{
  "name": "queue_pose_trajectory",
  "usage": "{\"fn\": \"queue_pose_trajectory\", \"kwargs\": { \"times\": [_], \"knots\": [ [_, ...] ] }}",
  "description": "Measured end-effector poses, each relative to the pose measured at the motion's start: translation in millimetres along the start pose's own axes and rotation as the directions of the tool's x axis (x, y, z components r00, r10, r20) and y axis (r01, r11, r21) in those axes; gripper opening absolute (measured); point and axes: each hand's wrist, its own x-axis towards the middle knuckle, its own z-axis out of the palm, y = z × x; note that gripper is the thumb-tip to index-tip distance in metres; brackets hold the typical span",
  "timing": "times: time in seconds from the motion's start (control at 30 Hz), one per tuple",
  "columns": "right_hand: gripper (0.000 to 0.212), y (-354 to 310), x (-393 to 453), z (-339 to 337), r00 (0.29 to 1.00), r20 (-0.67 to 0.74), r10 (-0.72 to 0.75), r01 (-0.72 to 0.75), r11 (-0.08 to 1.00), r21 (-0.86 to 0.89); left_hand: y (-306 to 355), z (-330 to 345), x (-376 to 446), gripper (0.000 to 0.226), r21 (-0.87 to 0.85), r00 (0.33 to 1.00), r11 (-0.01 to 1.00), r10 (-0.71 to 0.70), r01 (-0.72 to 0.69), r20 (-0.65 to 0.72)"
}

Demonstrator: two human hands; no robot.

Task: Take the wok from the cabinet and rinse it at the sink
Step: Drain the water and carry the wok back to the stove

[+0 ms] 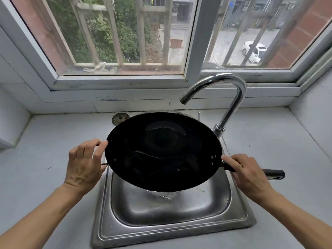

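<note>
A black wok (163, 151) hangs tilted above the steel sink (239, 218), its inside facing me. A little water lies in the wok, and some spills off its lower rim into the basin. My left hand (84, 164) grips the small loop handle on the wok's left side. My right hand (248, 175) grips the long black handle close to the rim; the handle's end sticks out to the right. The chrome faucet (233, 99) arches over the wok's far right edge, and no water runs from its spout.
Grey countertop (41, 159) lies on both sides of the sink. A round metal drain strainer (120, 118) sits on the counter behind the wok's left edge. A white-framed window with bars (125, 78) stands behind the sink.
</note>
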Motion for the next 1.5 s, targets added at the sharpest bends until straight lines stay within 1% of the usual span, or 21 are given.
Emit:
{"fn": "queue_pose_trajectory", "kwargs": {
  "times": [0.1,0.2,0.33,0.47,0.5,0.63,0.77,0.83,0.97,1.0,1.1,1.13,1.2,1.27,1.4,1.5],
  "knots": [
    [0.076,-3,-4,6,0.999,-0.043,-0.015,0.015,1.0,-0.012,-2,6,-6,0.106,0.036,0.998,0.999,0.007,-0.005,-0.069],
    [0.072,-12,-14,9,0.998,-0.066,-0.014,0.013,1.0,-0.007,-4,5,-18,0.107,0.052,0.995,0.999,0.007,-0.001,-0.103],
    [0.069,-26,-27,7,0.994,-0.105,-0.015,0.013,1.0,-0.02,-10,-5,-26,0.104,0.068,0.988,0.997,0.047,-0.037,-0.146],
    [0.066,-39,-24,-5,0.98,-0.198,0.023,-0.027,0.999,-0.018,-17,-20,-13,0.102,0.08,0.98,0.996,0.043,-0.028,-0.196],
    [0.064,-42,-22,-9,0.973,-0.227,0.034,-0.04,0.999,-0.025,-19,-24,-9,0.098,0.079,0.975,0.997,0.038,-0.022,-0.218],
    [0.057,-48,-14,-34,0.95,-0.31,0.037,-0.059,0.996,-0.062,-27,-43,0,0.07,0.062,0.943,0.998,0.022,-0.002,-0.333],
    [0.052,-51,-11,-61,0.934,-0.356,0.021,-0.059,0.993,-0.098,-28,-67,10,0.057,0.033,0.908,0.999,0.029,-0.017,-0.419],
    [0.051,-52,-6,-72,0.928,-0.372,0.011,-0.057,0.992,-0.114,-29,-76,16,0.056,0.028,0.904,0.999,0.029,-0.019,-0.427],
    [0.049,-53,2,-91,0.923,-0.384,-0.015,-0.036,0.991,-0.125,-32,-90,20,0.056,0.045,0.919,0.999,0.009,0.01,-0.394],
    [0.049,-54,1,-96,0.921,-0.389,-0.022,-0.031,0.991,-0.128,-32,-94,17,0.055,0.041,0.927,0.999,-0.008,0.025,-0.375],
    [0.048,-59,-3,-107,0.91,-0.411,-0.06,0.0,0.99,-0.144,-33,-106,12,0.051,-0.021,0.946,0.993,-0.116,0.115,-0.303],
    [0.047,-60,-2,-109,0.91,-0.409,-0.061,0.003,0.99,-0.141,-34,-110,15,0.051,-0.023,0.948,0.993,-0.121,0.12,-0.294],
    [0.05,-58,4,-110,0.92,-0.39,-0.039,-0.005,0.994,-0.111,-33,-116,22,0.054,0.026,0.947,0.998,-0.046,0.058,-0.319],
    [0.056,-56,9,-111,0.927,-0.375,-0.022,-0.012,0.996,-0.086,-32,-122,28,0.061,0.076,0.929,0.997,0.036,-0.009,-0.369],
    [0.059,-57,3,-114,0.927,-0.373,-0.045,0.01,0.995,-0.096,-32,-129,20,0.066,0.093,0.918,0.996,0.053,-0.017,-0.394],
    [0.058,-56,8,-117,0.942,-0.335,0.0,-0.021,0.998,-0.06,-32,-135,26,0.07,0.125,0.923,0.991,0.087,-0.042,-0.374]
  ]
}}
